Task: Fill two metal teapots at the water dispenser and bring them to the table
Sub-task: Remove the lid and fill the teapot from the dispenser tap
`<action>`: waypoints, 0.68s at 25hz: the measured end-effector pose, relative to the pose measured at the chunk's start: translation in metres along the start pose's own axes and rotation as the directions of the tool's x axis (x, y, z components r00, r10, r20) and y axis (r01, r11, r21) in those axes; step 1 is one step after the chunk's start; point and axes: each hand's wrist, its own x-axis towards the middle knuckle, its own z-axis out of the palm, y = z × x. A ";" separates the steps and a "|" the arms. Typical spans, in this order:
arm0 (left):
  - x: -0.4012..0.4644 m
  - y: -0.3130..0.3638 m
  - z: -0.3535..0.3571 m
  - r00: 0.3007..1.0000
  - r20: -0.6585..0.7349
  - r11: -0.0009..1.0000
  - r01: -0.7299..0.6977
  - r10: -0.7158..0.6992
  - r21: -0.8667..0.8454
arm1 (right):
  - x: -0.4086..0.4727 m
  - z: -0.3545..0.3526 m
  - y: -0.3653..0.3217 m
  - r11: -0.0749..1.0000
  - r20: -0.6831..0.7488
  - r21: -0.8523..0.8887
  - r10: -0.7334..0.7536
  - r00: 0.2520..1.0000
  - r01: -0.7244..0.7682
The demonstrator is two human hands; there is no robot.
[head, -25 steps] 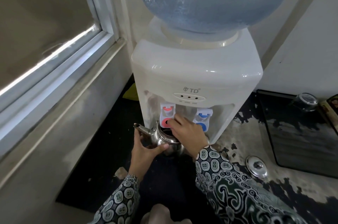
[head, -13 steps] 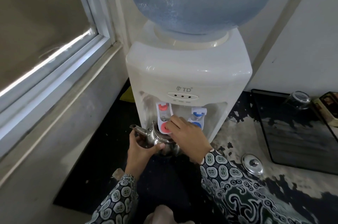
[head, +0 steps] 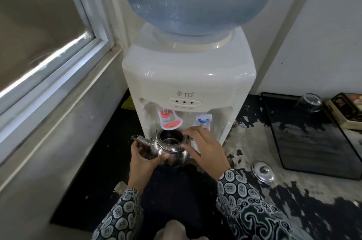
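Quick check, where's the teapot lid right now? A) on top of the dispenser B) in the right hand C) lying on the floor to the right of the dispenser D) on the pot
C: the lid lies on the floor to the right of the dispenser, while the teapot stands open-topped under the red tap, held by the left hand.

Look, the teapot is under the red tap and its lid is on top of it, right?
Not quite. The teapot does sit under the red tap, but its top is open. The lid lies on the counter off to the right, as the head view shows.
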 end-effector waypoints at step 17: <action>-0.003 0.004 0.000 1.000 -0.019 0.999 0.025 -0.024 0.046 | -0.019 0.011 0.006 0.997 0.110 0.030 0.069 0.991 -0.073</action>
